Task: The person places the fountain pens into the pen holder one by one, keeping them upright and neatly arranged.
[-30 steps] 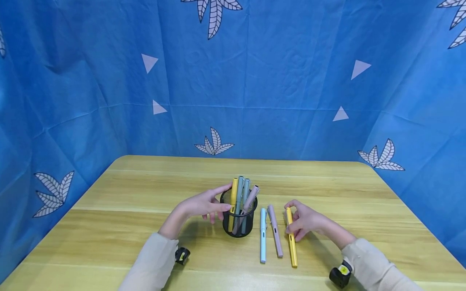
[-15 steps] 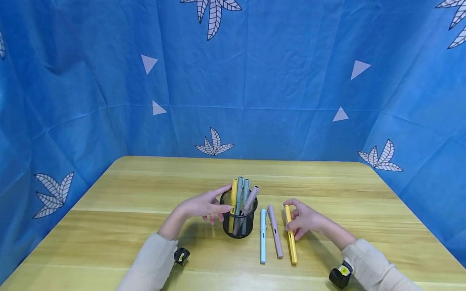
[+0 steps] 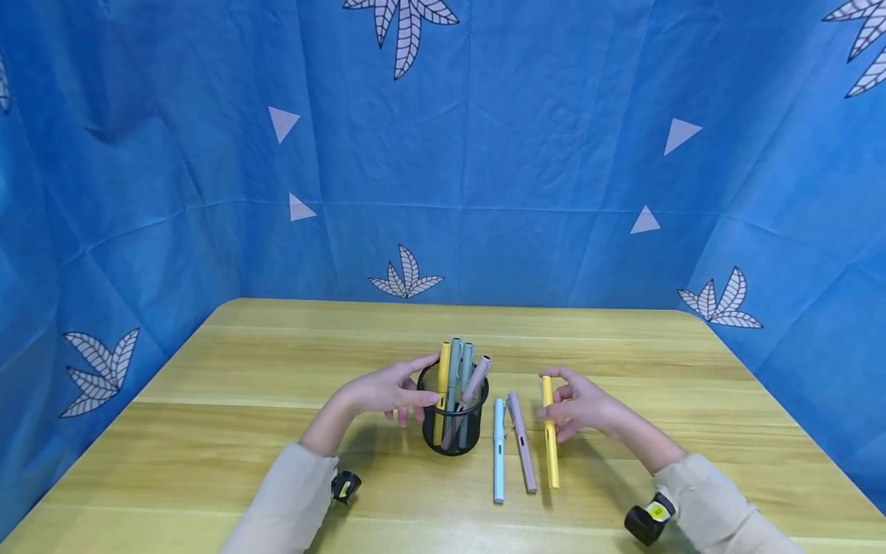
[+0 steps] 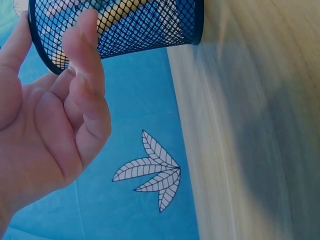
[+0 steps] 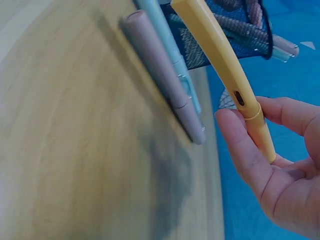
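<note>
My left hand (image 3: pixel 379 391) is at the black mesh pen holder (image 3: pixel 453 448), thumb and index finger across its rim and the other fingers bent by its side. In the left wrist view the mesh wall (image 4: pixel 145 30) passes behind the fingertips. Between thumb and fingers, my right hand (image 3: pixel 587 404) pinches a yellow pen (image 3: pixel 551 450) near its capped end. The pen hangs above the table with its barrel pointing toward me. On the wood beside it lie a lilac pen (image 3: pixel 523 446) and a light blue pen (image 3: pixel 499 454), roughly parallel.
Several pens stand in the holder: a yellow pen (image 3: pixel 444 362), grey-green pens (image 3: pixel 454 369) and a leaning lilac pen (image 3: pixel 477 377). A blue patterned cloth (image 3: pixel 526 254) hangs behind the wooden table (image 3: pixel 208 431).
My right hand has raised the yellow pen off the table and moved it slightly away from me. The left hand stays at the pen holder.
</note>
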Motion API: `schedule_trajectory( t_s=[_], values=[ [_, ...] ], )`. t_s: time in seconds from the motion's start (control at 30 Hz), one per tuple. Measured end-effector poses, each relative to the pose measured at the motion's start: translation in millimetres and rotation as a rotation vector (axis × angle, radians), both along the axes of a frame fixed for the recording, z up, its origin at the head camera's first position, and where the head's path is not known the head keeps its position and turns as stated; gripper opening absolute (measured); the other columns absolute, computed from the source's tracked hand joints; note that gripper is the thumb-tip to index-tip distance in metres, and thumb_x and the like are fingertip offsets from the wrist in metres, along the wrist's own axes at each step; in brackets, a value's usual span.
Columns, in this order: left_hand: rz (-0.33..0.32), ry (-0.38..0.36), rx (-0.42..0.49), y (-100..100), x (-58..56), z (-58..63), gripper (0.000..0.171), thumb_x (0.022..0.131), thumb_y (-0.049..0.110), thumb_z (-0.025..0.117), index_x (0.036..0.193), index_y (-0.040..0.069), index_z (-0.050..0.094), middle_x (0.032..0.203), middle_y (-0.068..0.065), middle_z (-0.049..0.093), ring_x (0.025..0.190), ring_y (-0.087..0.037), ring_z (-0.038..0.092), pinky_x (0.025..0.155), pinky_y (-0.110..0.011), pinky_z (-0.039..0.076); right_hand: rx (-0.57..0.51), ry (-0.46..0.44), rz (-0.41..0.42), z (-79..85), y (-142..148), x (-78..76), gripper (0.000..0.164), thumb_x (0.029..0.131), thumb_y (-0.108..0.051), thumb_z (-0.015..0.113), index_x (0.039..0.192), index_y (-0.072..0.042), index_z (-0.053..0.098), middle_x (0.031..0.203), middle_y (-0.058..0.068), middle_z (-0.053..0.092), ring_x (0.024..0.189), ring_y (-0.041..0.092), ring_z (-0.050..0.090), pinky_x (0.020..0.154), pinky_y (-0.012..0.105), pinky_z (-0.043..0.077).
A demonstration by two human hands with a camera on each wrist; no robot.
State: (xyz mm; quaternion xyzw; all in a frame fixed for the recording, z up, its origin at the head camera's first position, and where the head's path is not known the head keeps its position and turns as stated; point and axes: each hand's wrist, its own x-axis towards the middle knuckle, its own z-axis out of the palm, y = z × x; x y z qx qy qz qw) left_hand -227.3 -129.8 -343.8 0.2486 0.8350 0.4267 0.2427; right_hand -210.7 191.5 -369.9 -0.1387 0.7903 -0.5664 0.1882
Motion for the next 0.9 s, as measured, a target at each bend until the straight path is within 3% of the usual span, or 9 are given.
schedule_trajectory(
  t_s=[0.23, 0.53, 0.9],
  values=[
    [0.010, -0.014, 0.022, 1, 0.8, -1.6, 0.074, 0.088, 0.033, 0.056, 0.145, 0.021, 0.010, 0.078, -0.019, 0.062, 0.055, -0.028, 0.058, 0.045, -0.026, 0.038, -0.047, 0.015, -0.005, 8.7, 3, -1.4, 0.068, 0.083, -0.004, 0.060, 0.135, 0.005, 0.017, 0.079, 0.011, 0.047, 0.061, 0.019, 0.055, 0.059, 0.042, 0.051],
    [0.016, -0.023, 0.039, 0, 1.5, -1.8, 0.073, 0.089, 0.032, 0.056, 0.145, 0.021, 0.010, 0.076, -0.019, 0.062, 0.054, -0.027, 0.058, 0.045, -0.026, 0.037, -0.148, 0.033, 0.019, 18.7, 3, -5.1, 0.064, 0.087, -0.005, 0.055, 0.136, 0.004, 0.015, 0.076, 0.010, 0.049, 0.067, 0.020, 0.056, 0.062, 0.043, 0.051],
    [0.023, -0.036, 0.043, 0, 1.4, -2.2, 0.073, 0.089, 0.032, 0.055, 0.145, 0.022, 0.010, 0.078, -0.021, 0.061, 0.052, -0.023, 0.057, 0.045, -0.026, 0.037, -0.176, 0.095, 0.000, 29.7, -5, -3.6, 0.062, 0.087, -0.003, 0.054, 0.136, 0.004, 0.017, 0.077, 0.012, 0.050, 0.066, 0.020, 0.058, 0.061, 0.043, 0.051]
  ],
)
